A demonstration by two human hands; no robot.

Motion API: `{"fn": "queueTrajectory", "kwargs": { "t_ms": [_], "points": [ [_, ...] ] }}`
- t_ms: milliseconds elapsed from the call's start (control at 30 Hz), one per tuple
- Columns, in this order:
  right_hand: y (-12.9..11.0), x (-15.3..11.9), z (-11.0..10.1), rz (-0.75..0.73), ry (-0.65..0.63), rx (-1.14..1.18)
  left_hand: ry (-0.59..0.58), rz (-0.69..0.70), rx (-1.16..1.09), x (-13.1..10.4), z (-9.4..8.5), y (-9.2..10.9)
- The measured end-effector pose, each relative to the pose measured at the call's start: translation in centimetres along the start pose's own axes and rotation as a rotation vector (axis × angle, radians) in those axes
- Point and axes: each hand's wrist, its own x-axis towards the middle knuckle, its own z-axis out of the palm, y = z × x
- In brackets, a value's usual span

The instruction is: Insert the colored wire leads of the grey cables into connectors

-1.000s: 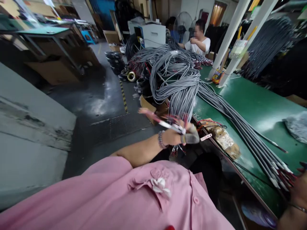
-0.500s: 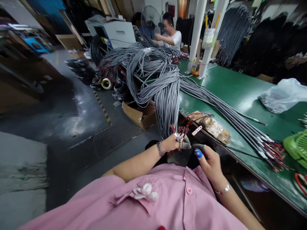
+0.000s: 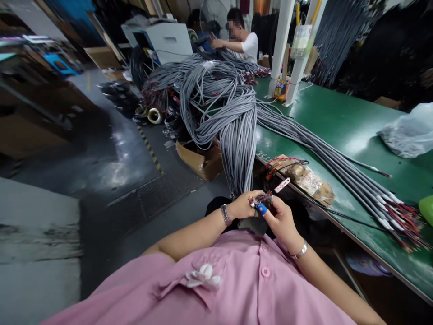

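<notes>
In front of my shirt, my left hand [image 3: 244,206] is closed around a bunch of cable ends, whose thin coloured wires [image 3: 260,197] stick up above the fist. My right hand [image 3: 284,220] meets it from the right. Its thumb, wearing a blue cover [image 3: 261,208], presses against the wires, and its fingers curl round their far side, partly hidden. Behind my left hand, a thick hank of grey cables [image 3: 238,149] hangs over the table's edge. Fingertip covers show on some fingers.
More grey cables [image 3: 314,144] lie along the green table [image 3: 355,122], their stripped ends toward the right. A taped block [image 3: 309,180] with wires sits at the near edge. A plastic bag [image 3: 411,131] rests farther right. Below stands an open carton [image 3: 196,160]. Across the table sits a co-worker [image 3: 248,45].
My right hand has moved left and closed on the wire ends in my left hand, its blue-covered thumb now against them. The wires are bent over and gathered. The view has shifted slightly.
</notes>
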Motion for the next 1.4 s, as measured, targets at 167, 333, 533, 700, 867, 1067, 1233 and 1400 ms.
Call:
{"fn": "queueTrajectory", "kwargs": {
  "t_ms": [167, 333, 533, 700, 867, 1067, 1233, 1400],
  "points": [
    [0.6, -0.7, -0.6, -0.026, 0.0, 0.023, -0.08, 0.06, 0.207, 0.1, -0.6, -0.6],
    [1.3, -2.2, -0.8, 0.017, -0.041, 0.197, -0.202, 0.049, 0.106, -1.3, -1.3, 1.5],
    [1.9, -3.0, -1.6, 0.155, -0.036, 0.411, 0.188, 0.084, -0.418, -3.1, -2.7, 2.1],
    [3.1, -3.6, -5.1, 0.195, -0.084, 0.39, 0.547, 0.185, -0.75, -4.6, -6.5, 2.6],
    [2.8, -2.9, -5.2, 0.164, -0.129, 0.204, 0.354, -0.033, -0.4, -3.4, -3.9, 3.6],
    [1.2, -1.5, -2.2, 0.095, 0.038, 0.172, 0.012, -0.109, -0.112, -1.2, 1.4, 3.8],
    [1.2, -1.5, -1.9, 0.28, 0.059, 0.397, 0.056, -0.173, 0.049, -1.2, 0.9, 3.0],
    [1.1, -0.9, -1.6, 0.31, 0.062, 0.483, 0.028, -0.145, 0.23, -1.0, 0.7, 2.5]
  ]
}}
